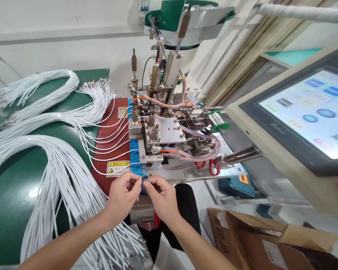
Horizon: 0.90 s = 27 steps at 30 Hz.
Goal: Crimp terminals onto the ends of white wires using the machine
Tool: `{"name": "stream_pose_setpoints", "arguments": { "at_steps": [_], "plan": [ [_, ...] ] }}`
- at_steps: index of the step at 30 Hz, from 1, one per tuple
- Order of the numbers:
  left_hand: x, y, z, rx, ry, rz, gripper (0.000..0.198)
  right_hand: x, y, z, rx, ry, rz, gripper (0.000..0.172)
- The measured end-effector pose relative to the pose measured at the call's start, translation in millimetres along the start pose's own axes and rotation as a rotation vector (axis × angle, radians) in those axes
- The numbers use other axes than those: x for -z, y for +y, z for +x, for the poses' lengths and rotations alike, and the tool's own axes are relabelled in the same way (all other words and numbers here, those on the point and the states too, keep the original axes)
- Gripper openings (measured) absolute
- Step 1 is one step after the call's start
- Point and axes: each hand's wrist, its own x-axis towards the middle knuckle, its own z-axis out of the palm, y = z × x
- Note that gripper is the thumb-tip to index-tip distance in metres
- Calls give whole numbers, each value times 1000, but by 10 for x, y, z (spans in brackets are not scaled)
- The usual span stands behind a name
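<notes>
Evidently it's wire-arranging: left hand [125,194] and right hand [162,195] both seem pinched on a thin wire end [142,176] at the blue holder's [134,146] near end; seating it would call for straight alignment.

Your one view comes from the camera worn on your head, above and behind your left hand [122,195] and right hand [163,197], which lie close, just below its centre. It faces forward and down onto the bench-top machine [169,131], a little farther off, taking in the green tabletop [5,213] leftward, the touchscreen [312,116] near at right, and the wall [59,15] behind.
</notes>
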Motion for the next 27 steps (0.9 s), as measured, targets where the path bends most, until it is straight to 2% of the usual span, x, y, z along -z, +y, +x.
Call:
{"name": "stream_pose_setpoints", "arguments": {
  "at_steps": [5, 9, 19, 27],
  "plan": [
    [-6, -24, 16, 28, -26, -11, 12, 110, -19, 64, -95, 25, 120, 13],
    [-44, -97, 15, 32, -31, -44, 16, 84, -25, 94, -200, -6, 259, 11],
    [-89, -77, 8, 90, 10, -78, 20, 28, 27, 37, -348, 74, 443, 15],
    [-93, -115, -4, 69, -15, -96, 17, 29, 64, 28, -276, 72, 418, 10]
  ]
}}
